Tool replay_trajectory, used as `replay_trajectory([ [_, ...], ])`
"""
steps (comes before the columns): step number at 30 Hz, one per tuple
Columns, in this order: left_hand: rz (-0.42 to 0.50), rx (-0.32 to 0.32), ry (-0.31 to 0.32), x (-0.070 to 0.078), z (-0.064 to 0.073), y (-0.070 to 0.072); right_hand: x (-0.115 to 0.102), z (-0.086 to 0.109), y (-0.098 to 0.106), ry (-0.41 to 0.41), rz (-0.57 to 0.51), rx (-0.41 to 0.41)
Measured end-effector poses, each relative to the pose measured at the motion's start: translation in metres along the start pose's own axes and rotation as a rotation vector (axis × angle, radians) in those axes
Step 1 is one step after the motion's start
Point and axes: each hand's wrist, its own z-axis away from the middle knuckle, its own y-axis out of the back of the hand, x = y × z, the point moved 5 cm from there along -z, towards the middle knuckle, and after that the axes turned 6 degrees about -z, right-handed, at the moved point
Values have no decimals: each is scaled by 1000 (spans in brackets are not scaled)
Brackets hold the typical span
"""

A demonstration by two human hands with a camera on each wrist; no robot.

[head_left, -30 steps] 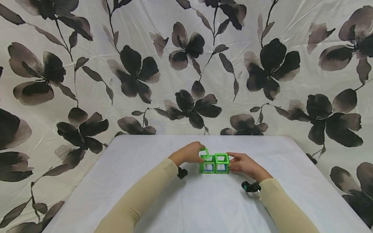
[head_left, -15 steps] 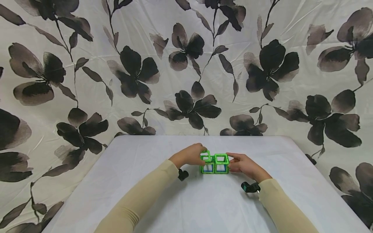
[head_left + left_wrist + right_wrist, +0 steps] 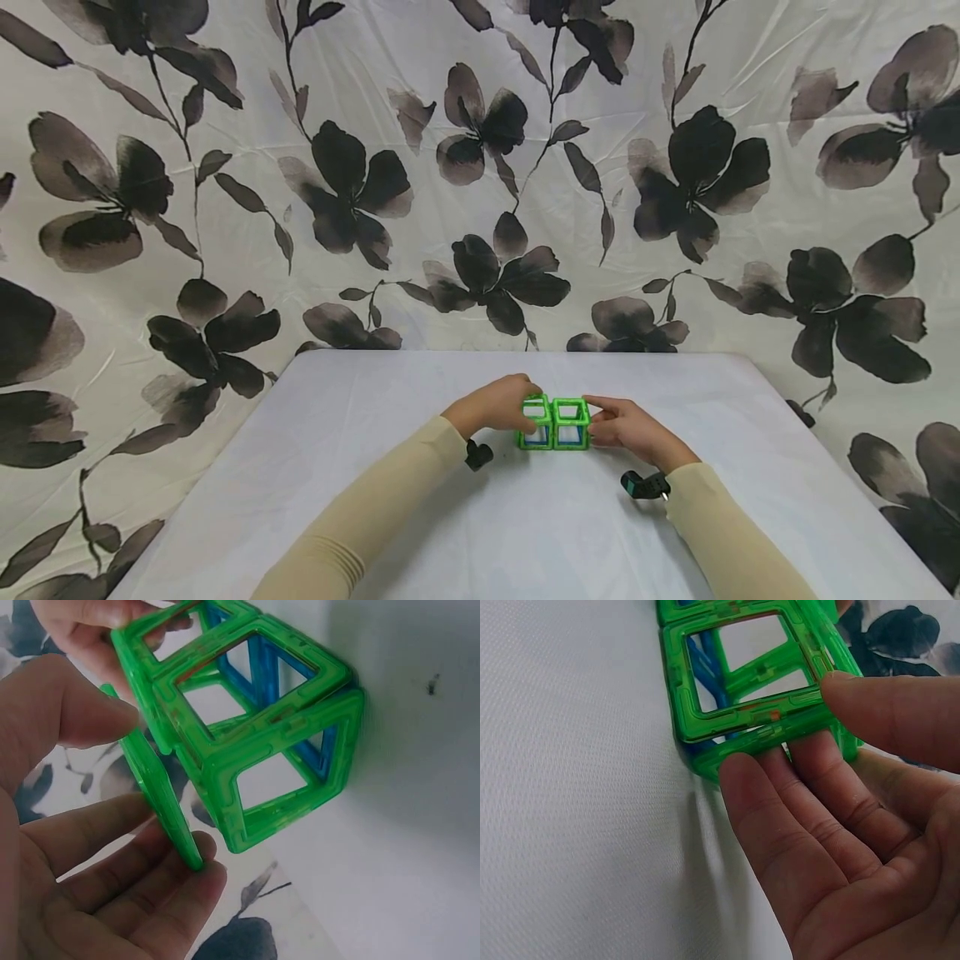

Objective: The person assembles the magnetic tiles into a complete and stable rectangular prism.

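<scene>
Two joined cubes of green magnetic tiles (image 3: 554, 429), with blue tiles at the base, stand on the table. My left hand (image 3: 498, 404) pinches a loose green square magnetic tile (image 3: 159, 787) between thumb and fingers. In the left wrist view this tile is tilted, close to the top of the left cube, with a gap between them along its lower part. At the right end of the cubes, my right hand (image 3: 637, 432) holds the structure, its thumb (image 3: 889, 712) at an upper edge and its fingers along the side.
A white cloth covers the table (image 3: 555, 525). Behind it hangs a white sheet with dark flowers (image 3: 495, 279). Dark bands with small devices sit at both wrists, the right device (image 3: 645, 485) near the tabletop.
The left hand has lowered the green tile from standing above the left cube to near its top. My right hand has stayed at the right cube.
</scene>
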Motion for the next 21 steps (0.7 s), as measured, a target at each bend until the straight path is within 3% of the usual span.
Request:
replay_trajectory([
  [21,-5,-23,20,3,-8,-8,1,0,0,1,-2,11],
])
